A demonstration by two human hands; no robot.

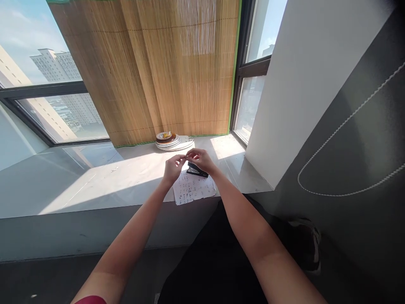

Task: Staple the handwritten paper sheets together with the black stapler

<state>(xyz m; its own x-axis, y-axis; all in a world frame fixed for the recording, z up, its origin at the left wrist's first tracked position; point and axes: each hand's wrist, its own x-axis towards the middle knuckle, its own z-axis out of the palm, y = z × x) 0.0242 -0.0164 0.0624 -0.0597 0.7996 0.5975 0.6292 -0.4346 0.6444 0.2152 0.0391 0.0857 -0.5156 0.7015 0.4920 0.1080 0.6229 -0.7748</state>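
Forearms are reaching up from the bottom edge of the frame toward its centre, over dark clothing at the lower middle. Just beyond them, a printed sheet of paper is lying at the near lip of the grey windowsill, slightly overhanging it. The left hand and the right hand are meeting just above the sheet, fingertips pinched nearly closed and touching each other around something too small to make out. A small black case is sitting on the far end of the paper, under the right hand; whether it is holding anything cannot be told. Farther back, at the centre, a stack of plates is resting on the sill, a brown dish on top carrying a yellowish scrap. Behind it a bamboo blind is hanging before the window.
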